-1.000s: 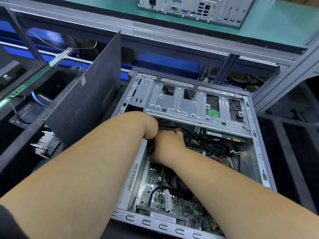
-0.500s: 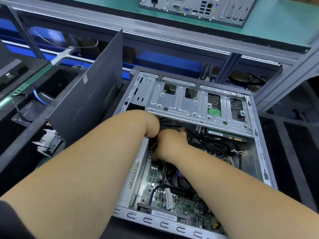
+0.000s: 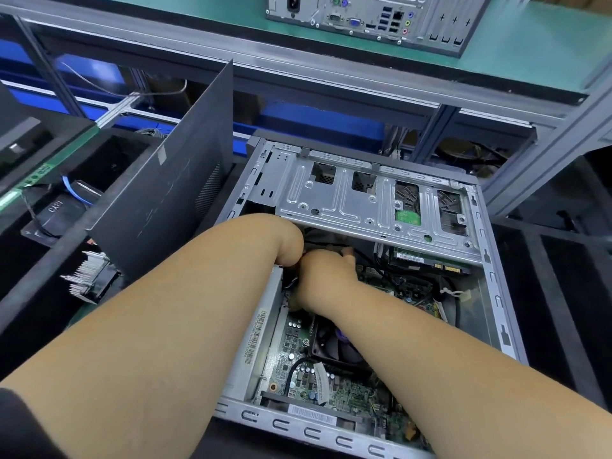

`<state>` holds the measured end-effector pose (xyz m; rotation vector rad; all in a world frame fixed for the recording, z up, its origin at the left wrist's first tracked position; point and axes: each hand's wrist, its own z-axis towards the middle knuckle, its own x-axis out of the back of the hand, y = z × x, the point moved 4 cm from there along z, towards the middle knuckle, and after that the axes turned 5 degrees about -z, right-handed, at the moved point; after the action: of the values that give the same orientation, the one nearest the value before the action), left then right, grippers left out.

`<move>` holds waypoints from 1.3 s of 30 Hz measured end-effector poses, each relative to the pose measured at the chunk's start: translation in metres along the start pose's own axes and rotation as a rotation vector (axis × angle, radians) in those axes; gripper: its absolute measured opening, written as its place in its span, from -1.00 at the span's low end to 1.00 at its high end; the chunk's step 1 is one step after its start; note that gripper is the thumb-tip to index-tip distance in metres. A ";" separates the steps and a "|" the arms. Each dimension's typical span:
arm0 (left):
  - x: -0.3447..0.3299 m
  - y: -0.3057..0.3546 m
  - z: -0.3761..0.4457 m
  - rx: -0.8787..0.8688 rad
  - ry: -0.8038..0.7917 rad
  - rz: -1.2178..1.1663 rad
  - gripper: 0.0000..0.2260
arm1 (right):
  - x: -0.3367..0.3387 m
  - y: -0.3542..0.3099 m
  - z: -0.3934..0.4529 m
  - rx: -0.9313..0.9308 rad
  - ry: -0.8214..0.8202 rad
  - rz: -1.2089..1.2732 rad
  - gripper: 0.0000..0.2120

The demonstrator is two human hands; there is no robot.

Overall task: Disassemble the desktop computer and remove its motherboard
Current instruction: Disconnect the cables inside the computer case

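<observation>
An open grey desktop case [image 3: 496, 293] lies on its side in front of me. Its green motherboard [image 3: 347, 395] sits on the floor of the case, with a black CPU fan [image 3: 331, 346] partly under my right forearm. My left hand [image 3: 291, 246] bends down from the wrist beside the silver drive cage [image 3: 347, 200]; its fingers are hidden. My right hand [image 3: 324, 276] is pressed against it, fingers curled down over black cables [image 3: 291, 283] at the board's left edge.
A dark side panel [image 3: 165, 200] leans upright left of the case. A finned heatsink [image 3: 89, 276] lies in the black bin at left. Another computer [image 3: 364, 18] stands on the green shelf above. A metal frame rail runs behind the case.
Both hands stay in the same spot under the drive cage, with only slight shifts. The CPU fan's purple centre shows a little more beside my right forearm.
</observation>
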<state>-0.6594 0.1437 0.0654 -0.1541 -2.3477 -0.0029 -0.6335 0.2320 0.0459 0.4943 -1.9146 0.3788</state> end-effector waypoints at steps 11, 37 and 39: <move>-0.002 0.001 -0.004 -0.053 -0.077 0.095 -0.66 | 0.002 0.001 0.000 0.000 -0.059 -0.016 -0.68; -0.001 -0.001 -0.004 -0.038 -0.062 0.086 -0.67 | -0.001 -0.005 0.002 0.071 0.024 -0.079 -0.64; -0.001 -0.001 -0.003 -0.032 -0.054 0.091 -0.75 | -0.004 -0.012 -0.002 0.113 0.118 -0.119 -0.69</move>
<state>-0.6562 0.1429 0.0665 -0.2799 -2.3933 0.0078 -0.6245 0.2234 0.0438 0.6436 -1.7471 0.4310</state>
